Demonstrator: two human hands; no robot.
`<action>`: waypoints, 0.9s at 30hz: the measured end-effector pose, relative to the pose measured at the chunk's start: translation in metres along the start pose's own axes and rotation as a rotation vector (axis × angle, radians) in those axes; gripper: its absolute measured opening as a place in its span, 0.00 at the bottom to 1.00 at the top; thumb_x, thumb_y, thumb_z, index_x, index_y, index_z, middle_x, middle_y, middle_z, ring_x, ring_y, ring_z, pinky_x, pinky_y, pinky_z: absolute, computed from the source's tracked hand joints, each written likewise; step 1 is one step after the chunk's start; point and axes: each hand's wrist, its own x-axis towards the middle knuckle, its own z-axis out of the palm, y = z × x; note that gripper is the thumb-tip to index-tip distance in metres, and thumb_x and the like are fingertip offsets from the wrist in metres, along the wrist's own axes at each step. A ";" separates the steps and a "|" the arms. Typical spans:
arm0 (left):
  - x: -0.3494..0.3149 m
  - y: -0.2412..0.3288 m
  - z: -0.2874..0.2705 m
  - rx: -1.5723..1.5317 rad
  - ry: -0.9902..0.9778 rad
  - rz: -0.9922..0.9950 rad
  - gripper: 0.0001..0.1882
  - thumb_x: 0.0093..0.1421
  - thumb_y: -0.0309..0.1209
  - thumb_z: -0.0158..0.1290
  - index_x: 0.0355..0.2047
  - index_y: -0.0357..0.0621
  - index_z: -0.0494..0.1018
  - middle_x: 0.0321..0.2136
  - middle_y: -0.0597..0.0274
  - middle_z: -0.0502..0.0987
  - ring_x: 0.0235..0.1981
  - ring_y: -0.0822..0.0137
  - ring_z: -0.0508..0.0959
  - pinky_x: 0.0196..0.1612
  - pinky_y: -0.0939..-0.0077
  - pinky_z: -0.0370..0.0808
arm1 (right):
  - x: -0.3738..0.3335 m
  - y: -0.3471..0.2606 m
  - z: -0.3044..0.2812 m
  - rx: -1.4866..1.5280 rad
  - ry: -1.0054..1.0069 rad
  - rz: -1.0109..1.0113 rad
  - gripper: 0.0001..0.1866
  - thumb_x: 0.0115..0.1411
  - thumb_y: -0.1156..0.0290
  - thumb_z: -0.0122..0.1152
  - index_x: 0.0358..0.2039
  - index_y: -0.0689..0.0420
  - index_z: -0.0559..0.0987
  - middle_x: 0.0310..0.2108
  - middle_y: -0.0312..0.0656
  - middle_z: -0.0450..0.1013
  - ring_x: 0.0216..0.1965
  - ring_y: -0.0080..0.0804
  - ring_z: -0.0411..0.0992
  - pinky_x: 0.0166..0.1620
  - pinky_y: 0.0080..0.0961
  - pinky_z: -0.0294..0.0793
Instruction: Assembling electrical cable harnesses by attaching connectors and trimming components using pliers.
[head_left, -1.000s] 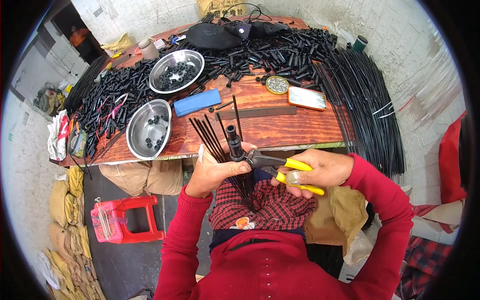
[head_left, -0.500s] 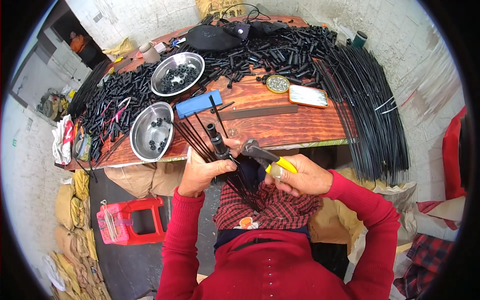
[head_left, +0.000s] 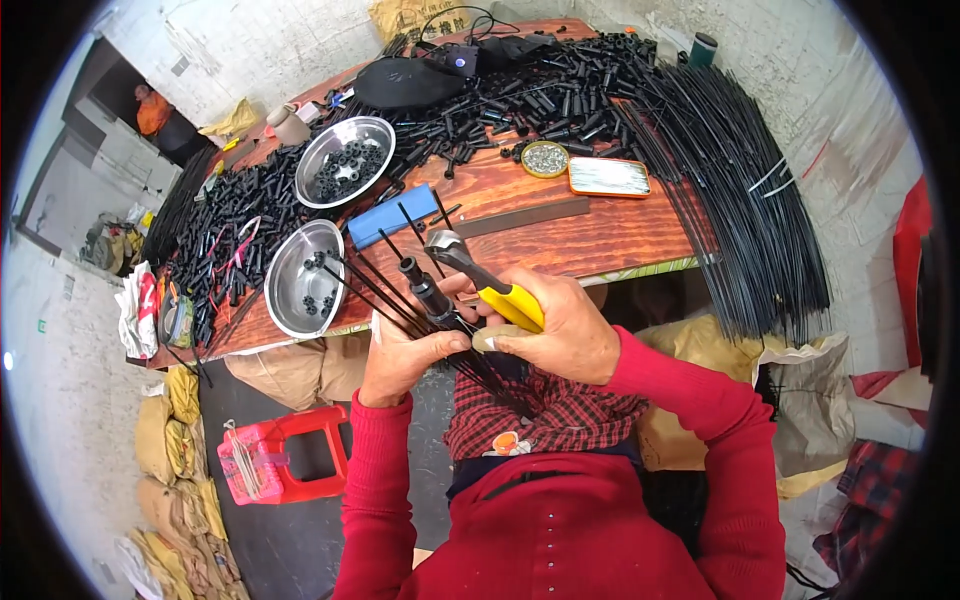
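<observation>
Person (head_left: 560, 530) in red long-sleeved knit top, looking down at own bare hands, both just off front edge of reddish wood table (head_left: 645, 235), over lap w/ red-black checked cloth (head_left: 545, 410). L hand (head_left: 400, 365) is closed round a sheaf of thin black rods (head_left: 492, 378) plus a black stepped tube (head_left: 426, 290), tube's hollow end up & tilted left, rods fanning out beside it. R hand (head_left: 565, 325) is closed on yellow handles of pliers (head_left: 470, 265), metal head pointing up-left, just R of tube's top; can't tell if it touches any rod. Thumbs of both hands are v. close together

On table, L side: two steel bowls, upper (head_left: 378, 133) & lower (head_left: 288, 270), each w/ small black rings. Near lower one, blue oblong block (head_left: 392, 215); R of that, dark flat bar (head_left: 525, 215). Behind bar: round tin (head_left: 545, 158) of small silvery bits, next to orange-rimmed tray (head_left: 608, 178) of pale thin pins. Heap of black tubes (head_left: 545, 95) across back; big bundle of long black rods (head_left: 745, 190) at R edge. Red plastic stool (head_left: 285, 455) on floor, L
</observation>
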 end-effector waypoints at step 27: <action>0.000 -0.002 0.010 0.099 0.084 0.053 0.15 0.54 0.24 0.62 0.42 0.34 0.77 0.35 0.61 0.81 0.37 0.73 0.78 0.45 0.77 0.74 | -0.001 0.015 0.013 0.713 -0.109 0.340 0.13 0.64 0.69 0.53 0.47 0.62 0.74 0.25 0.34 0.71 0.21 0.14 0.65 0.26 0.14 0.67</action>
